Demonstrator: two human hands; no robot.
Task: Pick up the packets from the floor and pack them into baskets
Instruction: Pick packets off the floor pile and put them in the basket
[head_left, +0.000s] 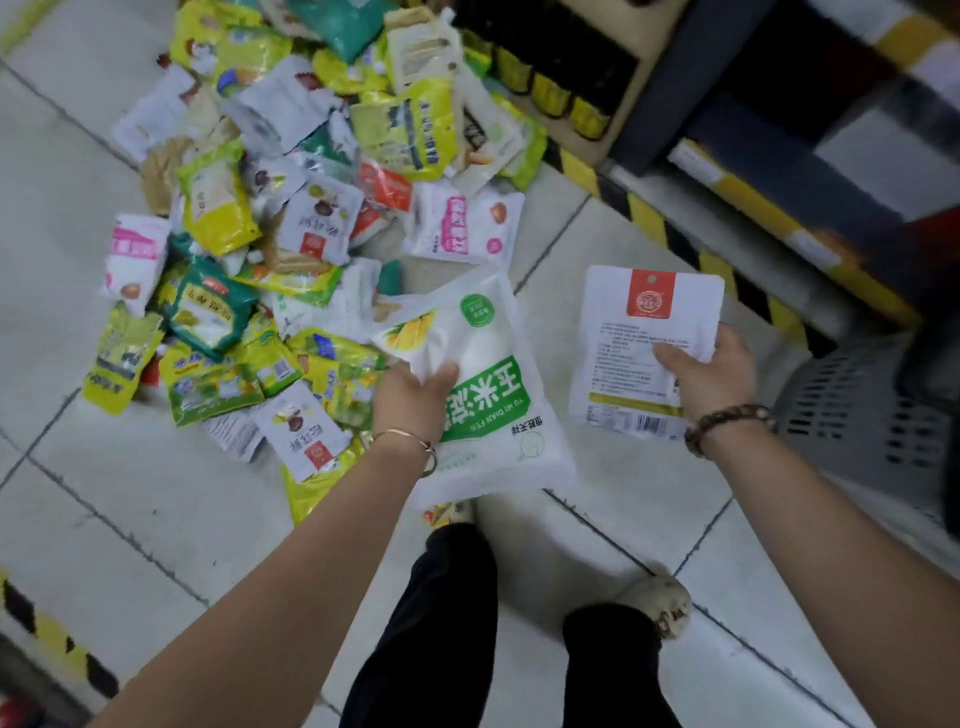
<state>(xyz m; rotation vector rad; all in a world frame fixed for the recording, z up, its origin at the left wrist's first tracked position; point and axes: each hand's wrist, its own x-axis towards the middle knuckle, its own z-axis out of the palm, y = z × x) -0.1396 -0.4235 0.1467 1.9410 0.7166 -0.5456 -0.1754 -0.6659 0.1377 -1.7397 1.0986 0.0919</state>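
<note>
Left of and beyond the left hand, a loose pile of packets covers the tiled floor: yellow, green, white and pink pouches lie overlapping, some face down. The nearest of them, a white packet with a red square and a yellow pouch, lie just beside the left wrist, which wears a thin metal bangle.

The left hand grips a white bag of corn starch by its left edge, thumb curled over the printed front and fingers hidden beneath. The bag is lifted clear of the floor and tilted, and it hides the near right edge of the pile.

Between the two hands there is bare tile. Below them are the person's black trouser legs and a pale shoe.

The right hand holds a flat white packet with a red label by its lower right corner, thumb across the printed face, the other fingers behind it. A beaded bracelet sits on that wrist.

Just right of the right hand stands a grey slotted basket; the wrist overlaps its near rim. Beyond the right hand a yellow-and-black striped strip runs along the foot of a shelf, where a row of yellow-capped containers stands.
</note>
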